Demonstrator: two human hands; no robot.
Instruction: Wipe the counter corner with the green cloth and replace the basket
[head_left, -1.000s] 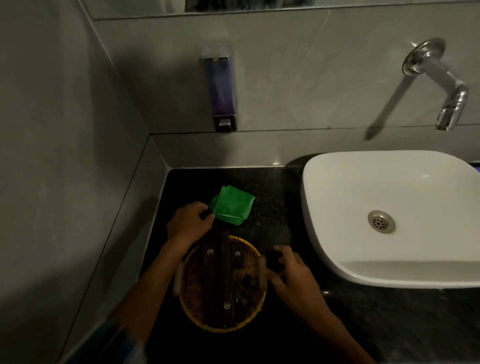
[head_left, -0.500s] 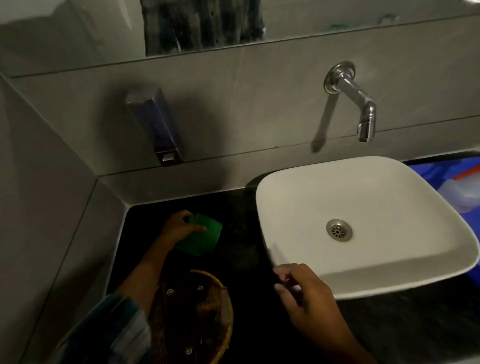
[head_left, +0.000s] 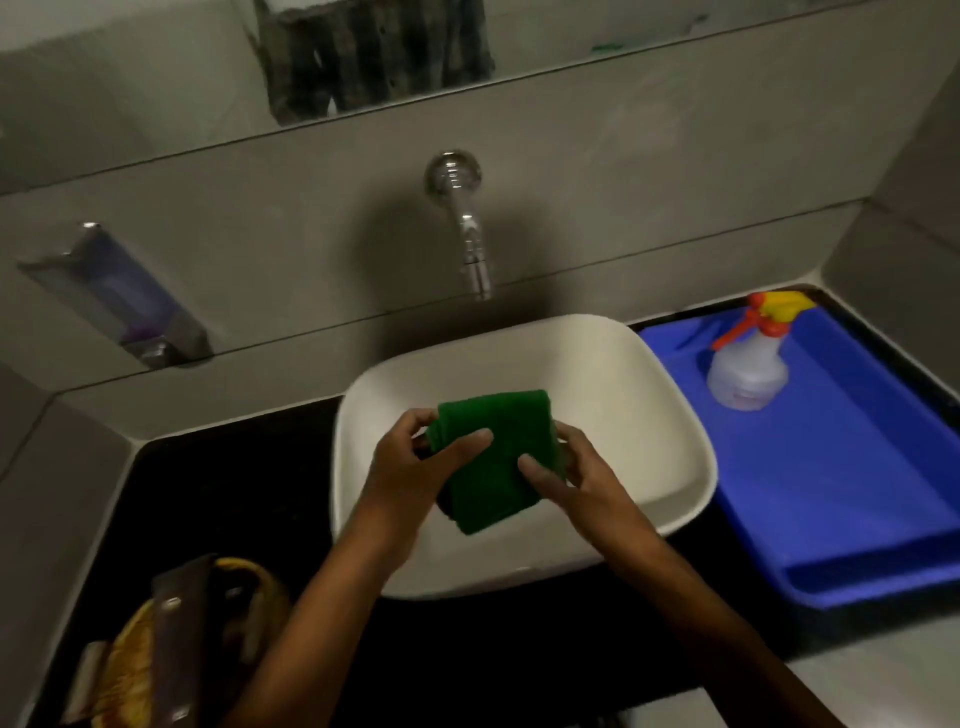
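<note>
A folded green cloth (head_left: 491, 460) is held over the white sink (head_left: 675, 415), gripped on its left edge by the left hand (head_left: 415, 465) and on its right by the right hand (head_left: 582, 480); the basket (head_left: 171, 639) sits on the black counter (head_left: 223, 493), lower left.

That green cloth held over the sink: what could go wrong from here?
1. Both hands, left hand and right hand, hold the green cloth above the sink; if it slips, it would likely drop into the bowl.
2. The basket sits at the counter's near left edge, close to the left forearm; a careless swing back toward the corner might knock it.
3. The spray bottle stands upright in the blue tray; a hasty reach could tip it.
</note>
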